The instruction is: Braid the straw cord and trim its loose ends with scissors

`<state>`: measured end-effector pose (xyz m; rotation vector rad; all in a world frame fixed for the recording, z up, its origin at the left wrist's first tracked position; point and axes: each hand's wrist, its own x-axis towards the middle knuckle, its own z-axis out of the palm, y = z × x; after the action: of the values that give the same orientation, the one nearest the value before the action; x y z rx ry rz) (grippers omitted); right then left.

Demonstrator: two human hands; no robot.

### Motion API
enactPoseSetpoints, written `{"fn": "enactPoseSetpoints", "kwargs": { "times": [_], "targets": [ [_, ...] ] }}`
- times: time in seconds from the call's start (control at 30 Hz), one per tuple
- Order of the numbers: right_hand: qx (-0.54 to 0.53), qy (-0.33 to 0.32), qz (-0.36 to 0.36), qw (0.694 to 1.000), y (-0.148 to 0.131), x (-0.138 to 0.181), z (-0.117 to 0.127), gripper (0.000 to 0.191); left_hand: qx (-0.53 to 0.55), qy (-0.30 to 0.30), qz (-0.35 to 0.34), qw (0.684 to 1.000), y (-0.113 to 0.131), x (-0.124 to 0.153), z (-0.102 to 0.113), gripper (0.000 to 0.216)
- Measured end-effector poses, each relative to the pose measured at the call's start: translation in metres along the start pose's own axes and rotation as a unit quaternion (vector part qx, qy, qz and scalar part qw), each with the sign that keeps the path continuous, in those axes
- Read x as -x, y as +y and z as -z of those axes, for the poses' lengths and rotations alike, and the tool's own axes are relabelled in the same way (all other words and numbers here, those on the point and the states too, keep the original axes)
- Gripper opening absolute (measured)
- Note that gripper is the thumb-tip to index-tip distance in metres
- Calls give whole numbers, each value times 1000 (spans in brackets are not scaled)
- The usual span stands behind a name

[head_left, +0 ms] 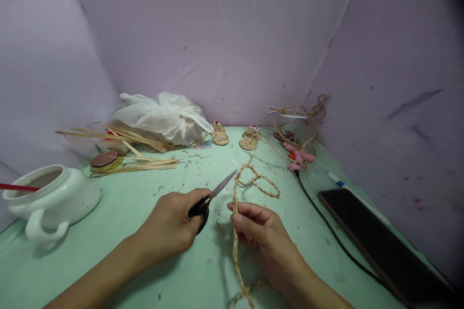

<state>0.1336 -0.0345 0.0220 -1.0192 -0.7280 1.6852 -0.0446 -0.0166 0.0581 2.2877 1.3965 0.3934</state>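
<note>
My left hand (174, 219) is closed round the black handles of a pair of scissors (222, 185), whose blades point up and to the right, looking shut. Between the thumb and fingers of my right hand (263, 229) is a braided straw cord (235, 246). The cord hangs toward the near edge of the view and loops on the table beyond my hand. The scissor tip is close to the cord, just left of it. Two small woven straw sandals, the left sandal (220, 135) and the right sandal (249, 139), with red and white beads, stand at the back wall.
A white plastic bag (159, 118), straw strips (145, 165) and a round tin (106, 160) lie at back left. Nearer is a white pot (61, 198). On the right are a pink glue gun (297, 157) with black cable, more cord (308, 110) and a phone (377, 241).
</note>
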Motion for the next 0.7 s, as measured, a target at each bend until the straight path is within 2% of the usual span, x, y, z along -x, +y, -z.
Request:
{"fn": "enactPoseSetpoints", "kwargs": {
  "times": [0.2,0.37,0.7],
  "targets": [
    [-3,43,0,999,-1,-1,2,24,-142,-34,-68,987,4,2,-4,61],
    [23,48,3,999,-2,0,1,22,-191,-30,-91,977,1,1,-8,61],
    [27,14,1,1000,-1,0,2,19,-221,-46,-109,968,-1,2,-7,64]
  ]
}}
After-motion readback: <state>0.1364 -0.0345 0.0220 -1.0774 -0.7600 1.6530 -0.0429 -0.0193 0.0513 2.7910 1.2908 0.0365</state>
